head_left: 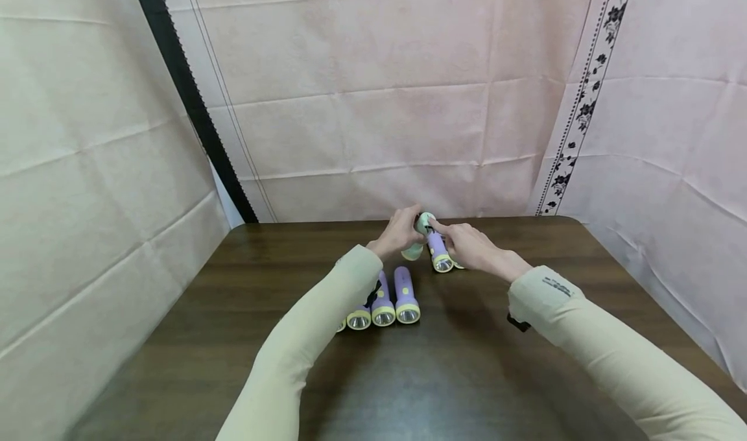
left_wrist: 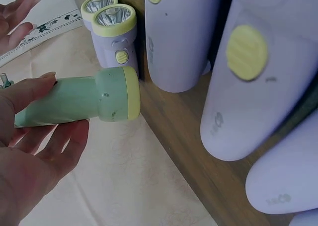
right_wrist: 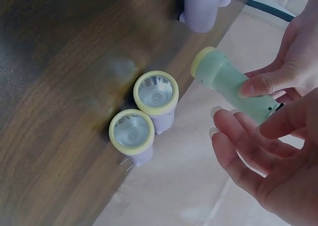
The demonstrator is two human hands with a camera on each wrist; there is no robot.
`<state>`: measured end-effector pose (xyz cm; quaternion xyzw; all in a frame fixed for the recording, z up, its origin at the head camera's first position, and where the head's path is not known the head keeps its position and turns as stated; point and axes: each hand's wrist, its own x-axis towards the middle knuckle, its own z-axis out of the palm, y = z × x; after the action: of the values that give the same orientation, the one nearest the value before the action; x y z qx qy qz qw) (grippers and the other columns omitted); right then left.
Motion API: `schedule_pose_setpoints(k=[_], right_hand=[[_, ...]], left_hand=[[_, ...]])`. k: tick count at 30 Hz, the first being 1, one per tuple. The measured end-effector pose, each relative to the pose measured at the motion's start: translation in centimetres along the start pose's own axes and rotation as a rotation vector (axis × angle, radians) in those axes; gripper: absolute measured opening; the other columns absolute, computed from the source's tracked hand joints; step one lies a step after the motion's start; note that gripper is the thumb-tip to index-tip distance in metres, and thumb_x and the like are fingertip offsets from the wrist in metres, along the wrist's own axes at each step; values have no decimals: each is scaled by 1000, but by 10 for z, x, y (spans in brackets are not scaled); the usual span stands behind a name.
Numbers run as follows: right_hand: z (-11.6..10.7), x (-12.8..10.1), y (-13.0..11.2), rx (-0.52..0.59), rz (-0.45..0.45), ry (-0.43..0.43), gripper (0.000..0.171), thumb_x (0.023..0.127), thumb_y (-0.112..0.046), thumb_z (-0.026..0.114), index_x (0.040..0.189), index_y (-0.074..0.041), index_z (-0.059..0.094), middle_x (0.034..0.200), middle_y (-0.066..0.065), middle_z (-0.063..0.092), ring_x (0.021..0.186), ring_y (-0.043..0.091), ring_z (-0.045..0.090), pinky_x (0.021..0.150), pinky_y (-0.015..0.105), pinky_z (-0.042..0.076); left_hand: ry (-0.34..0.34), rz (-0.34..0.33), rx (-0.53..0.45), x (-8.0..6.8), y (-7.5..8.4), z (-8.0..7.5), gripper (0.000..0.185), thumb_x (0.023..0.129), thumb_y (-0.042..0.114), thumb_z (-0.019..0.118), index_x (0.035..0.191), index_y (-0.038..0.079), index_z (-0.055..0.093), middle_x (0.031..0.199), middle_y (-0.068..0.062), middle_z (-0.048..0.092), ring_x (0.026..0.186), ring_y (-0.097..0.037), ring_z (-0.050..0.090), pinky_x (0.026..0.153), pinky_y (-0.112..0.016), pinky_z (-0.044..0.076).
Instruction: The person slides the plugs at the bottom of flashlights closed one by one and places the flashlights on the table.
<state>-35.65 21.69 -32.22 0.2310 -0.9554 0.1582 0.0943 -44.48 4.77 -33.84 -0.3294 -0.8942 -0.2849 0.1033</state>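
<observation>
My left hand (head_left: 399,232) grips a pale green flashlight (left_wrist: 74,101) around its barrel, with the thumb on one side and fingers beneath. The flashlight's yellow-rimmed head points away from the palm. At its tail end a small dark fitting (right_wrist: 279,107) shows. My right hand (head_left: 474,248) is right by that tail, fingers spread and loosely bent, one digit overlapping the tail in the right wrist view. Close by, two purple flashlights (right_wrist: 162,117) with yellow rims lie side by side, lenses facing me.
Left of these, a row of several purple flashlights (head_left: 404,286) lies on the brown wooden table (head_left: 467,363), partly behind my left forearm. The table's far edge runs just beyond my hands. Pale cloth (head_left: 373,130) hangs behind it and at both sides.
</observation>
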Motion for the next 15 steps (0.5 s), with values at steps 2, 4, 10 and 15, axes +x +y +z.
schedule_pose_setpoints(k=[2,4,10,15], right_hand=[[0,1,0,6,6,-2,60,91,5,42,149,-10,34,55,-3,30,46,9,22,44,22,20],[1,1,1,10,10,-1,61,90,5,42,149,-10,34,54,-3,30,46,9,22,44,22,21],[1,1,2,14,21,9,62,89,6,43,149,-9,34,56,-2,33,47,11,26,45,24,24],[1,1,5,19,36,33,60,91,3,43,149,-11,35,60,1,36,49,13,32,45,25,27]], left_hand=[[0,-6,3,0,1,0,38,73,6,82,104,7,60,101,-8,69,94,-22,62,86,-41,48],[3,-13,3,0,2,0,38,72,5,82,103,7,60,101,-8,69,94,-22,62,86,-41,47],[3,-22,24,-3,7,1,36,73,7,82,102,8,61,100,-7,69,93,-22,62,84,-40,47],[-15,-18,35,-4,11,2,42,73,10,83,109,9,62,104,-7,69,96,-22,63,85,-39,49]])
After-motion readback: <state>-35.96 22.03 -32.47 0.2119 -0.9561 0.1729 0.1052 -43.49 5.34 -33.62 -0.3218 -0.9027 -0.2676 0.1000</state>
